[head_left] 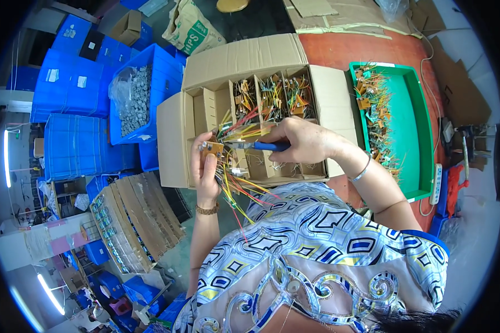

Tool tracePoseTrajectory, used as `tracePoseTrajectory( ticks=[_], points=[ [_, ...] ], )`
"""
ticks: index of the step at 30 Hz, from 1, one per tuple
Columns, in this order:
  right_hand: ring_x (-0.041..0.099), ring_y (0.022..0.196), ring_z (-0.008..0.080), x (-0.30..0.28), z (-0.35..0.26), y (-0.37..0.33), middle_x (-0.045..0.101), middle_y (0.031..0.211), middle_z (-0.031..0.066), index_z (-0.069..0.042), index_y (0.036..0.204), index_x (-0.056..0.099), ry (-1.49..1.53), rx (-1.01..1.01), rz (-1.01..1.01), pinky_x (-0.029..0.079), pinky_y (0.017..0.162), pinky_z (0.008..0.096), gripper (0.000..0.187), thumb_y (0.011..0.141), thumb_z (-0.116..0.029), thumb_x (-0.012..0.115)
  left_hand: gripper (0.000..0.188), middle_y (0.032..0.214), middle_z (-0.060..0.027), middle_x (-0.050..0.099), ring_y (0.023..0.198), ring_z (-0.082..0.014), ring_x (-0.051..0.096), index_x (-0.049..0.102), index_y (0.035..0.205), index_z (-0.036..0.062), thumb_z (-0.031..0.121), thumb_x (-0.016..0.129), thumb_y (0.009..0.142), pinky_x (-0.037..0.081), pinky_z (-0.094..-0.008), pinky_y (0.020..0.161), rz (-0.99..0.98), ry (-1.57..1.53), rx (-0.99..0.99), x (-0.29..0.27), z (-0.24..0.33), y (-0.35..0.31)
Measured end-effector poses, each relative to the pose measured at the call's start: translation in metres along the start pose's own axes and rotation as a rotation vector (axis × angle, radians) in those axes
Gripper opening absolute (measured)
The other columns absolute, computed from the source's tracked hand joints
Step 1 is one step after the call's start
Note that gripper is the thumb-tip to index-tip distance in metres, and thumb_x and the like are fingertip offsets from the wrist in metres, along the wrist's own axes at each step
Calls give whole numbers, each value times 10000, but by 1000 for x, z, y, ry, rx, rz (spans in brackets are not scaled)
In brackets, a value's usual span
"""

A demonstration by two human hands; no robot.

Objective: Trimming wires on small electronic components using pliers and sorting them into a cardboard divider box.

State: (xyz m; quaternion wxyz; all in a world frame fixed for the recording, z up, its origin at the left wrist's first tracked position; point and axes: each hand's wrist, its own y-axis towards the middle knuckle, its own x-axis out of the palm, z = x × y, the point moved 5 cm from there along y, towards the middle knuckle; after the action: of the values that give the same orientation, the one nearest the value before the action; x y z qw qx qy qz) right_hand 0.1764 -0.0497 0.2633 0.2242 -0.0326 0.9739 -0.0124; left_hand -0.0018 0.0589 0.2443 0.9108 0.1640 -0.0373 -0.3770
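Observation:
My left hand [206, 173] is closed on a small brown circuit board [211, 148], thumb on its face. Red, yellow and green wires fan out from the board, some upward and some hanging toward my clothes. In my right hand [305, 140] is a pair of blue-handled cutting pliers [271, 146]. Their jaws point left and meet the wires beside the board; whether they are closed on a wire is too small to tell. Both hands are over a divided cardboard box [174, 141]. Several wired boards [272, 94] fill its far compartments.
Right of the box, a green tray [410, 127] on the red table [330, 50] has wired boards along its left side. A blue bin [169, 72] of grey parts stands at the left, near stacked blue crates [66, 89]. A power strip [436, 186] lies beyond the tray.

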Motion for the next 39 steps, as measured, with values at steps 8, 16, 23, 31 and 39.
tracePoseTrajectory(
  ticks=[8, 16, 23, 31, 39],
  points=[
    [549, 581, 111, -2, 1, 1, 634, 714, 68, 7, 973, 669, 683, 12, -132, 428, 523, 245, 289, 755, -178, 712, 506, 1086, -132, 547, 798, -216, 588, 323, 1341, 118, 284, 547, 919, 481, -337, 477, 27, -934, -316, -4, -48, -4],
    [572, 724, 99, 5, 17, 31, 606, 817, 34, -33, 946, 555, 506, -4, 594, 472, 682, 246, 152, 836, -57, 657, 621, 1286, -202, 472, 716, -231, 512, 310, 1409, 45, 397, 466, 922, 446, -309, 445, -383, -1712, -479, 15, -57, -14],
    [613, 749, 98, 41, 11, 40, 591, 854, 47, -10, 925, 500, 647, -45, 374, 515, 688, 237, 128, 843, 52, 576, 470, 1083, -202, 496, 551, -207, 481, 315, 1296, -3, 264, 450, 933, 341, -242, 317, -252, -1839, -675, 42, -59, -18],
    [618, 773, 117, 47, 11, 30, 586, 873, 43, -18, 964, 494, 889, -110, 430, 536, 698, 251, 182, 834, 70, 587, 381, 1059, -156, 461, 611, -191, 464, 412, 1227, -29, 178, 490, 917, 322, -222, 319, -183, -2108, -626, 55, -59, -27],
    [521, 797, 85, 30, 55, -11, 560, 899, 13, -57, 975, 520, 701, -1, 703, 449, 727, 226, 232, 804, 12, 662, 341, 1093, -125, 553, 883, -211, 506, 542, 1149, 20, 205, 584, 866, 434, -273, 630, 255, -1527, -538, -13, -98, -13]
  ],
)
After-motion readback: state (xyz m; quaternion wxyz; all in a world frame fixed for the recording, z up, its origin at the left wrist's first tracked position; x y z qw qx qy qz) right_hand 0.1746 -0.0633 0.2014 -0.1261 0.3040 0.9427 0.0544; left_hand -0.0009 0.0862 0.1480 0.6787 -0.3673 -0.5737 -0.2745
